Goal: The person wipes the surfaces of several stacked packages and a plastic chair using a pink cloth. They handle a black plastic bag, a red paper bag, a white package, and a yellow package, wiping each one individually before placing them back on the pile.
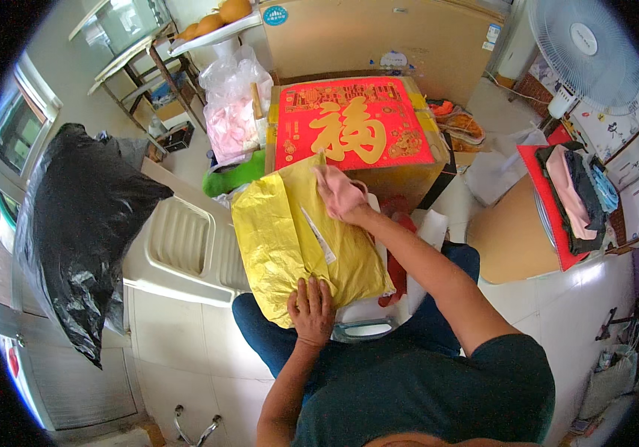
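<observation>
A shiny yellow plastic bag [266, 240] lies in front of me, tilted, with a folded-over flap and a narrow white strip [318, 234] on its middle. My left hand [313, 313] rests flat on its near edge, fingers slightly apart and creases at the fingertips. A pink cloth [335, 193] is gripped in my right hand [356, 209] and lies against the bag's upper right part; the cloth hides most of the fingers. Under the bag shows a white plastic stool [364, 331] between my knees. What the bag contains is hidden.
Beyond the bag stands a cardboard box [397, 184] topped by a red sheet [297, 134] with gold decoration. At left, a black plastic bag [90, 218] sits by a cream plastic stool [180, 237]. To the right are folded clothes [571, 195] and a standing fan [585, 44].
</observation>
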### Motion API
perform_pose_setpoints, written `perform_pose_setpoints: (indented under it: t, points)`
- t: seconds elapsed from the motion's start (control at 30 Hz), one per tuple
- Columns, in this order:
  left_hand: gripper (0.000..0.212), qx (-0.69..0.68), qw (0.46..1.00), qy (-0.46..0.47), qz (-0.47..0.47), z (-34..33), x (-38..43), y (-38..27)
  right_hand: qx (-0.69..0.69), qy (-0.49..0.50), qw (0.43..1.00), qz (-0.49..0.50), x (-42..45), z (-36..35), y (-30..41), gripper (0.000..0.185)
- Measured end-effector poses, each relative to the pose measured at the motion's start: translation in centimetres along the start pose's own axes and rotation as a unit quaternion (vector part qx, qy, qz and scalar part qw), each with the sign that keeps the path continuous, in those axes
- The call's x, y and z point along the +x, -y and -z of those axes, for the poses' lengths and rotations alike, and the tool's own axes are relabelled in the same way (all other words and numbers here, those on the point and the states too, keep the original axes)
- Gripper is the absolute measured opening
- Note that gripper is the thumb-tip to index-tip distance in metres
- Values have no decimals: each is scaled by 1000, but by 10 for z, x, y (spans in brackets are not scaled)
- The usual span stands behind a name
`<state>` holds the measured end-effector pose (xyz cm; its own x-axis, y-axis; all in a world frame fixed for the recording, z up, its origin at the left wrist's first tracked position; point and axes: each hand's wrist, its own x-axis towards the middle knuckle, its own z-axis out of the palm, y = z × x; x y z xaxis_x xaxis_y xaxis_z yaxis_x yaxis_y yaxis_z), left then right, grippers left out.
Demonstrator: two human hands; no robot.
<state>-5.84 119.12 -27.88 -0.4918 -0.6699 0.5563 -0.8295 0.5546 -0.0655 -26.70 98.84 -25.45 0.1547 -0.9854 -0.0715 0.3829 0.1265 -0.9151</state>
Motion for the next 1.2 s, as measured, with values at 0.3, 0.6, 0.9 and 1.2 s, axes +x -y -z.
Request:
perform_pose_setpoints:
  t: [0.3, 0.6, 0.9, 1.2]
  points:
    - [42, 0, 1000, -8, 3, -2, 3, -3, -46, -1, 998, 35, 3, -16, 26, 23]
    - [42, -15, 998, -52, -23, -10, 18, -12, -364, -14, 931, 19, -240, 52, -119, 64]
    - [45, -20, 999, 33, -4, 6, 22, -14, 100, -41, 994, 27, -191, 60, -132, 56]
    - [44, 8, 990, 143, -13, 49, -3, 8, -445, -51, 892, 61, -255, 41, -108, 52]
